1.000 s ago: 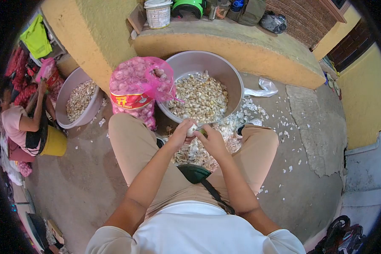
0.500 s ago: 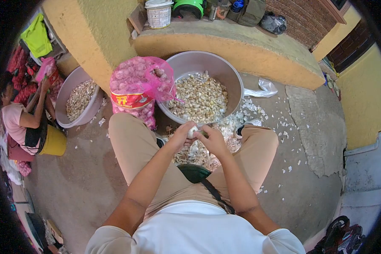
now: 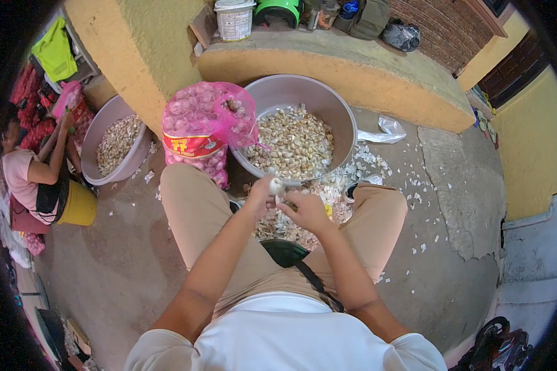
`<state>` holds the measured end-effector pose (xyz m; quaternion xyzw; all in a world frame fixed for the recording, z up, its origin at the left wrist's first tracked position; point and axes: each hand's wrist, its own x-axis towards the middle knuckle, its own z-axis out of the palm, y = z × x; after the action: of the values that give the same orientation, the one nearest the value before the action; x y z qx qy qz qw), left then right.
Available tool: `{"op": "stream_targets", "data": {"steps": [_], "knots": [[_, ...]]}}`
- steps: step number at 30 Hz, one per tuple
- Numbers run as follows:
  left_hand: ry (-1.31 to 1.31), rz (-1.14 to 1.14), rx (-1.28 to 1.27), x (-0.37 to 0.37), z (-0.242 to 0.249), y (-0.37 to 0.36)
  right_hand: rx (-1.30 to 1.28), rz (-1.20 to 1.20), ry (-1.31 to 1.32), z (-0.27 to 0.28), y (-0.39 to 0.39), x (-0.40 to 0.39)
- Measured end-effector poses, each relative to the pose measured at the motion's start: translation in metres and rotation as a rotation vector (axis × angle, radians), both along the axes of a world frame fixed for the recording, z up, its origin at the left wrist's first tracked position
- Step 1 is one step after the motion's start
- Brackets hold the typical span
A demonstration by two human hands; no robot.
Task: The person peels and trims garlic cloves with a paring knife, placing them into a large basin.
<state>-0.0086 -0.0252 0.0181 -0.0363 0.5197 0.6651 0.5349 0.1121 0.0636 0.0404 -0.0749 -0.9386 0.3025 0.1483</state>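
Observation:
My left hand [image 3: 261,196] is closed around a whitish garlic bulb [image 3: 275,185], which sticks up above the fingers. Close beside it on the right, my right hand [image 3: 308,211] has its fingers curled, with the thumb and fingertips pointing at the bulb. Whatever those fingers hold, if anything, is too small to make out; a small yellow thing [image 3: 328,210] shows at that hand's outer edge. Just beyond both hands stands a large grey tub [image 3: 346,148] with many loose garlic cloves [image 3: 296,142] inside. Dry garlic skins [image 3: 291,227] lie heaped below the hands, between my legs.
A pink mesh sack of garlic [image 3: 195,111] leans by the tub's left side. Another person [image 3: 31,176] sits at far left beside a second tub [image 3: 90,148] of cloves. A low ledge [image 3: 340,71] runs behind, carrying a white bucket [image 3: 234,21]. Scattered skins litter the floor.
The hands have drawn slightly apart. The bulb now stands higher in my left hand, and my right hand has turned and moved a little down and away from it.

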Motion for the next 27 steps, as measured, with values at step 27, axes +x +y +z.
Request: {"op": "stream_targets", "data": {"steps": [27], "knots": [[0.026, -0.131, 0.154, 0.009, 0.002, -0.001, -0.445, -0.262, -0.168, -0.002, 0.008, -0.002]]}}
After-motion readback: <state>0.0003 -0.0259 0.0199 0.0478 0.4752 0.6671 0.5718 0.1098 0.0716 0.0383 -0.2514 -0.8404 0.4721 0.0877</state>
